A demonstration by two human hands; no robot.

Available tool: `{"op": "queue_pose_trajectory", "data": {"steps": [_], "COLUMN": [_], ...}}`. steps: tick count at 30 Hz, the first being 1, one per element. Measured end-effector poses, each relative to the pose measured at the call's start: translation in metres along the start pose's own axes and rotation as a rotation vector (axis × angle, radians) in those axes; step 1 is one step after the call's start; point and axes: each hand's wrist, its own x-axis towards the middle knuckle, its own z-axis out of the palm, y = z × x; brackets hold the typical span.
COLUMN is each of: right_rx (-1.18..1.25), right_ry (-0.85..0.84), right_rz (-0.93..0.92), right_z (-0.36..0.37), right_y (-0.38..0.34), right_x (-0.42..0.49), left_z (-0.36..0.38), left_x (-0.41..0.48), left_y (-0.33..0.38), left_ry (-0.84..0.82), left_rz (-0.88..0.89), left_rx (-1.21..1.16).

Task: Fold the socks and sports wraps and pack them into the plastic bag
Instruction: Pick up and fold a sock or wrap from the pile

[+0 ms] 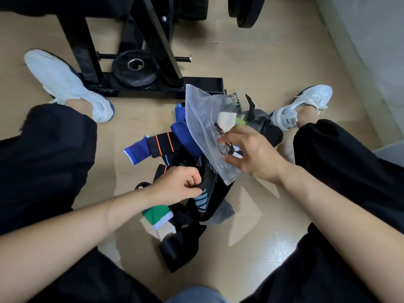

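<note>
A clear plastic bag [202, 119] is held up over a pile of socks and wraps on the floor between my legs. My right hand [247, 149] grips the bag near its lower end. My left hand [177, 184] pinches a black sock with light blue stripes [204, 199] at the front of the pile. In the pile lie a blue wrap [137, 150], a black wrap with orange lines [162, 143], a green and white sock [156, 215] and a black strap [179, 248]. Something white shows through the bag.
A black weight rack frame [153, 84] with a small weight plate [135, 66] stands just behind the pile. My white shoes [65, 84] [299, 106] flank it. A pale wall [371, 62] runs along the right. The floor is tan and glossy.
</note>
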Motion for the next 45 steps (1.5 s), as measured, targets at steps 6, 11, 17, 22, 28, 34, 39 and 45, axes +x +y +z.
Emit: {"op": "queue_pose_trajectory", "data": {"steps": [6, 11, 17, 22, 28, 34, 39, 45], "right_rx": [0.215, 0.152, 0.316, 0.735, 0.560, 0.569, 0.607, 0.640], "right_ry": [-0.224, -0.084, 0.093, 0.225, 0.011, -0.113, -0.190, -0.259], "right_rz": [-0.057, -0.141, -0.056, 0.219, 0.364, 0.264, 0.214, 0.197], "right_z": [0.008, 0.020, 0.017, 0.009, 0.000, -0.001, -0.008, -0.015], "right_y": [-0.039, -0.067, -0.084, -0.081, -0.042, -0.043, -0.054, -0.043], "right_x": [-0.012, -0.018, -0.024, -0.036, -0.045, -0.045, -0.046, -0.052], "left_z": [-0.043, -0.062, -0.063, -0.043, -0.036, -0.027, -0.022, -0.022], "left_x": [-0.035, -0.060, -0.066, -0.053, -0.046, -0.050, -0.043, -0.043], "left_y": [0.032, 0.043, 0.039, 0.009, 0.011, 0.009, -0.016, -0.033], "left_ry": [0.016, -0.059, 0.074, -0.037, -0.035, -0.092, -0.078, -0.245], "left_rz": [0.077, 0.131, 0.205, 0.099, 0.110, 0.147, 0.032, -0.213], "left_rx": [-0.155, -0.244, -0.432, -0.226, -0.109, -0.052, 0.237, 0.369]}}
